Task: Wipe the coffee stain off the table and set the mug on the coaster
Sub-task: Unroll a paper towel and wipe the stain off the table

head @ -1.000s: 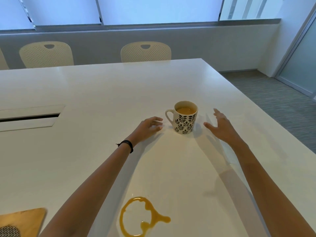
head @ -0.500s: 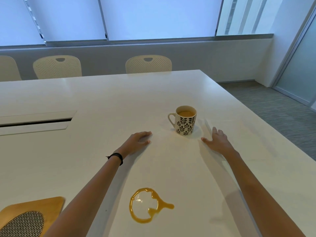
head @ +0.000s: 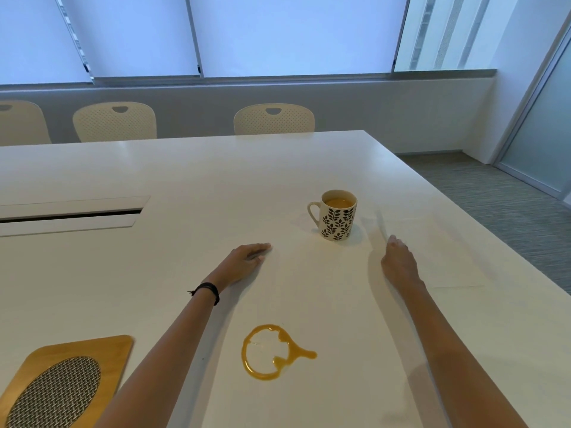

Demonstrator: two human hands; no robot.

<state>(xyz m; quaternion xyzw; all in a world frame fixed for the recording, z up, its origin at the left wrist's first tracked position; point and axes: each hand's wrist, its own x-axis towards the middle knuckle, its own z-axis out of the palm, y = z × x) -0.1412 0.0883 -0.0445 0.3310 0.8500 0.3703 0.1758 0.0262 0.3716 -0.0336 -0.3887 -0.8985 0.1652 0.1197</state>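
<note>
Head view. Both hands had drawn back from the leaf-patterned mug [head: 337, 215] over the preceding second. One second earlier they flanked it closely; here the left hand [head: 247, 261] rested palm down on the white table [head: 185, 180], fingers extended and empty, and the right hand [head: 398, 262] lay nearer the table's right edge, likewise loosely spread and holding nothing. The mug stood upright, part-filled with coffee, handle to the left, beyond and between the two hands and apart from both. The ring-shaped coffee stain [head: 272, 352] remained wet and unwiped near the person, between the forearms. The wooden coaster [head: 66, 378] with its woven insert lay at lower left, unoccupied. No cloth was visible. Neither step appeared begun; the withdrawal suggested that wiping material had first to be fetched.
</note>
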